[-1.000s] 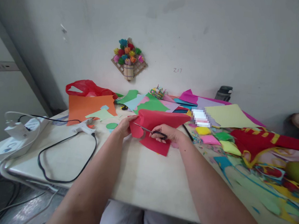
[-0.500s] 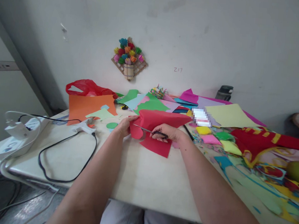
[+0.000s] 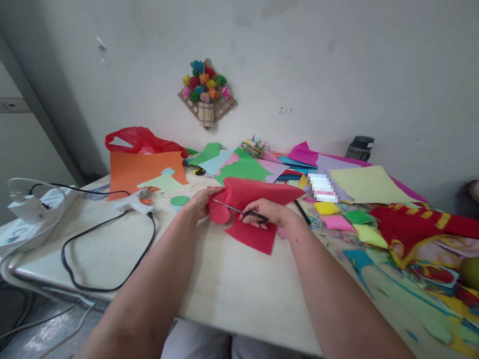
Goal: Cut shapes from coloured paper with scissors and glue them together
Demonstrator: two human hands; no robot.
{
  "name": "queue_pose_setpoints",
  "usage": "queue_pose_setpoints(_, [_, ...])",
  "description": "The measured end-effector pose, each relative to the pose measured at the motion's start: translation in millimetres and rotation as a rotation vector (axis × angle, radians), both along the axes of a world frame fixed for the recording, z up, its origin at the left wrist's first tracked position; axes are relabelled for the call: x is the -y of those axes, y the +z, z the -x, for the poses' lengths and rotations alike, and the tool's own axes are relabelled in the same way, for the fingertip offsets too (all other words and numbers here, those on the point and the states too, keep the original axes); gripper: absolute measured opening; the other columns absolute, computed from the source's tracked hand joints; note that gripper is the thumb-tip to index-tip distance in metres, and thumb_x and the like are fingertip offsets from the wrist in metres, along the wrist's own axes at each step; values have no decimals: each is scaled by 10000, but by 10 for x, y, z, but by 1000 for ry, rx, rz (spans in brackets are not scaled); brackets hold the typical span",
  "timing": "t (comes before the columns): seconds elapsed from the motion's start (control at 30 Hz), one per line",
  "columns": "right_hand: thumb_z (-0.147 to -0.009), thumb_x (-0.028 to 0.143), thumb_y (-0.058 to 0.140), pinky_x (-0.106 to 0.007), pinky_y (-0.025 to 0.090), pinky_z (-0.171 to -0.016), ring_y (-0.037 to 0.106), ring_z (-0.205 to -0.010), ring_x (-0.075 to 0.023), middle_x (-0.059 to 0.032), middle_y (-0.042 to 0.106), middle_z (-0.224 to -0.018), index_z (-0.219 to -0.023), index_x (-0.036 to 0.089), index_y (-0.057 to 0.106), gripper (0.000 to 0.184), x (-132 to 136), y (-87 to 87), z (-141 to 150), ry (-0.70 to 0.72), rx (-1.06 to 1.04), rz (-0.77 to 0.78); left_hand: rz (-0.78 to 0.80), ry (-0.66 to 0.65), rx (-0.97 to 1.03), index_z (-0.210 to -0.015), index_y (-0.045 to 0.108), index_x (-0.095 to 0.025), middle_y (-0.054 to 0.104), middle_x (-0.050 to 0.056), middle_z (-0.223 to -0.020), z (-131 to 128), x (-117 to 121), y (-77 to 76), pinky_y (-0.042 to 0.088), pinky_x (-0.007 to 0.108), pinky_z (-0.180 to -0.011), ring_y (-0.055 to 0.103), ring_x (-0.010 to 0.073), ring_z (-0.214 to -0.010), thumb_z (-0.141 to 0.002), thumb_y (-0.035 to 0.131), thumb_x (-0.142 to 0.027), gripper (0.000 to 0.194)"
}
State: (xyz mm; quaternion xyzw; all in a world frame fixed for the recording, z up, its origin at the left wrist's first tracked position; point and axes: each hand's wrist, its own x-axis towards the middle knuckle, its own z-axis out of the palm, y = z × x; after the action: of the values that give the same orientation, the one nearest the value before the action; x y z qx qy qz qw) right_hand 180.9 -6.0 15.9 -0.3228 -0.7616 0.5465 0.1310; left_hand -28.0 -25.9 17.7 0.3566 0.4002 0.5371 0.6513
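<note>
Red paper [image 3: 259, 191] lies at the center of the frame above the pale bench [image 3: 246, 292], its left edge pinched by the fingers of the left hand [image 3: 199, 203]. The fingers of the right hand [image 3: 262, 212] are curled around the dark handles of the scissors [image 3: 255, 215], whose blades point left across the paper. A green paper circle [image 3: 179, 201] lies left of the left hand; orange paper [image 3: 145, 171] is farther toward the left of the frame, and pale yellow paper [image 3: 371, 185] is at right of center.
</note>
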Motion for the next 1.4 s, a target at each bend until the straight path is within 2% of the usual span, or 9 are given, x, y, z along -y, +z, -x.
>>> queue_pose_setpoints(0.3, [-638, 309, 689, -183, 300, -375, 414, -376, -41, 32, 532, -489, -856, 110, 656, 297, -4, 17, -10, -1, 4, 5, 41, -19, 12, -777, 659, -116, 687, 105, -691, 42, -43, -46, 516, 306, -630, 653, 210, -607, -711, 613, -197, 113])
queue_pose_setpoints(0.5, [-667, 278, 655, -184, 303, -382, 411, -387, -47, 33, 515, -481, -855, 118, 653, 247, -5, 23, -40, -22, -24, 18, -47, -30, -89, -798, 651, -112, 681, 92, -709, 83, -53, -78, 500, 263, -551, 637, 182, -581, -671, 691, -279, 214])
queue_pose_setpoints(0.63, [-692, 356, 650, -185, 328, -399, 418, -388, -45, 23, 531, -496, -772, 119, 626, 251, 13, 36, -42, -28, -29, -4, -88, 54, -123, -810, 630, -135, 661, 53, -659, 87, -77, -79, 469, 234, -468, 612, 157, -520, -662, 703, -335, 259])
queue_pose_setpoints(0.77, [-706, 420, 634, -187, 337, -389, 431, -376, -51, 17, 553, -512, -748, 128, 590, 299, 15, 27, -27, -30, -23, 9, -124, 125, -82, -843, 625, -158, 663, 34, -669, 59, -97, -72, 496, 246, -514, 615, 151, -548, -704, 666, -349, 240])
queue_pose_setpoints(0.93, [-731, 411, 605, -183, 287, -343, 408, -341, -47, 10, 565, -513, -794, 123, 582, 296, 40, 57, -52, -85, -6, 26, -199, 177, -42, -889, 619, -171, 678, 39, -739, 43, -117, -92, 511, 267, -542, 624, 162, -600, -755, 609, -359, 231])
queue_pose_setpoints(1.07, [-730, 414, 604, -186, 295, -348, 425, -344, -50, 2, 572, -507, -754, 124, 569, 292, 53, 102, -102, -97, 11, 7, -230, 249, -9, -962, 610, -172, 684, 49, -826, 35, -146, -106, 522, 285, -584, 635, 172, -667, -772, 587, -368, 274])
queue_pose_setpoints(1.23, [-724, 433, 604, -192, 316, -360, 438, -360, -53, -2, 583, -533, -747, 126, 567, 311, 39, 107, -135, -70, 6, -6, -244, 325, 85, -993, 598, -183, 684, 46, -871, 17, -193, -126, 530, 283, -639, 642, 167, -742, -791, 567, -371, 278])
queue_pose_setpoints(1.4, [-732, 440, 590, -180, 252, -330, 431, -356, -41, -8, 595, -568, -759, 129, 551, 314, 55, 88, -148, -99, 12, 8, -201, 361, 200, -1001, 580, -188, 682, 51, -893, 2, -221, -129, 539, 327, -687, 646, 181, -793, -842, 494, -352, 244])
